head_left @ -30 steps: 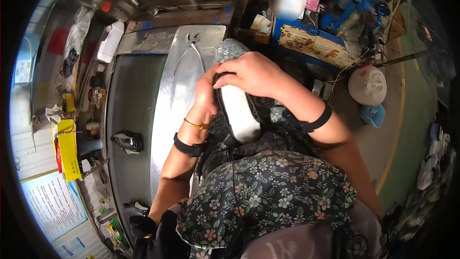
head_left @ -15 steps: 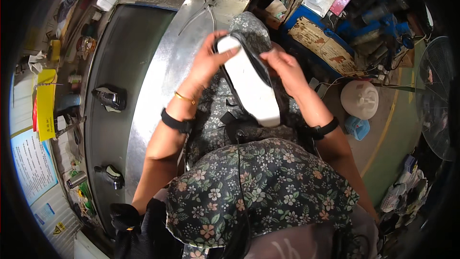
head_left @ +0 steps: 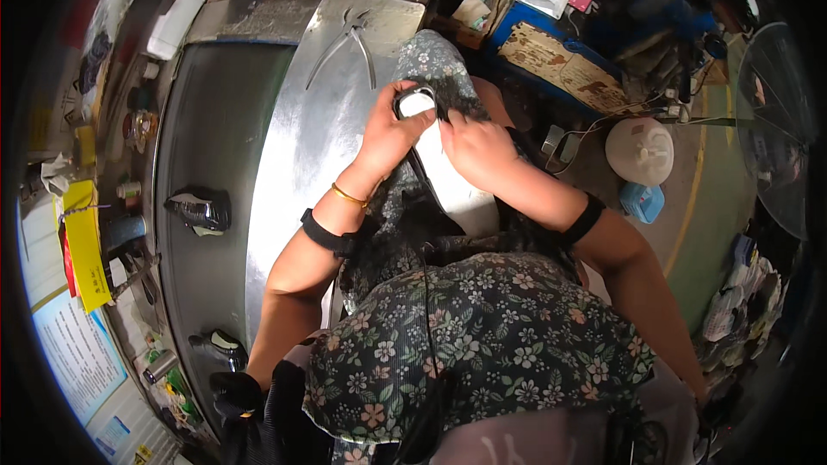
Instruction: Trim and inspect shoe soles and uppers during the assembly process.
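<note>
The shoe (head_left: pixel 461 185) lay slantwise in front of the apron (head_left: pixel 474 336). The left hand (head_left: pixel 392 133) grasped its far end, thumb on the white face. The right hand (head_left: pixel 474 146), lower on the side and looser 0.5 s earlier, had come nearer the left, its curled fingers pinching the dark edge. Pliers (head_left: pixel 353 33) remained on the metal plate (head_left: pixel 284 164).
</note>
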The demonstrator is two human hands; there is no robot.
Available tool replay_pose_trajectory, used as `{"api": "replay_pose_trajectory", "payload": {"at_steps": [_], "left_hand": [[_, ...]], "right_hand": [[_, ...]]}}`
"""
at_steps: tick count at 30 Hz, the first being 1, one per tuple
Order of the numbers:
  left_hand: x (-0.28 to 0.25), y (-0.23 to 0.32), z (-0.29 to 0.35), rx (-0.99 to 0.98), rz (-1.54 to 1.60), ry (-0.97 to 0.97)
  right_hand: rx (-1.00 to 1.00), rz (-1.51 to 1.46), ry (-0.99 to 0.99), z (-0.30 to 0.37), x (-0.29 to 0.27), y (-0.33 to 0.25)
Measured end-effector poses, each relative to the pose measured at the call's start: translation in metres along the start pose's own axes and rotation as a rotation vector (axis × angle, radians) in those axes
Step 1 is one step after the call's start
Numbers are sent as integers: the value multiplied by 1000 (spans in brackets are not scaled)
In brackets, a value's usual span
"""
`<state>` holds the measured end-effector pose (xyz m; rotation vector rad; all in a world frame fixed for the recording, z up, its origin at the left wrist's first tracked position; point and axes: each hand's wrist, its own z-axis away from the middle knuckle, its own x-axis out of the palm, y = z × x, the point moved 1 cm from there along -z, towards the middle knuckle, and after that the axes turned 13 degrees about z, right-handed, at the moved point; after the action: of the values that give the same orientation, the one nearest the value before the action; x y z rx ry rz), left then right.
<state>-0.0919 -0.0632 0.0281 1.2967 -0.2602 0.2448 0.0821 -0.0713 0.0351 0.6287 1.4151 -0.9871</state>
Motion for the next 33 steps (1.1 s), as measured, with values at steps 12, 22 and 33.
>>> {"api": "replay_pose_trajectory", "payload": {"at_steps": [12,22,33], "left_hand": [[10,27,25,-66,-583,467],[-17,54,24,-163,-839,-84],[12,38,83,-237,-46,25]], "right_hand": [[83,-775,-12,-7,8,-22],[272,-1417,-52,-28,14,-38],[288,-1051,-214,-27,1,0]]}}
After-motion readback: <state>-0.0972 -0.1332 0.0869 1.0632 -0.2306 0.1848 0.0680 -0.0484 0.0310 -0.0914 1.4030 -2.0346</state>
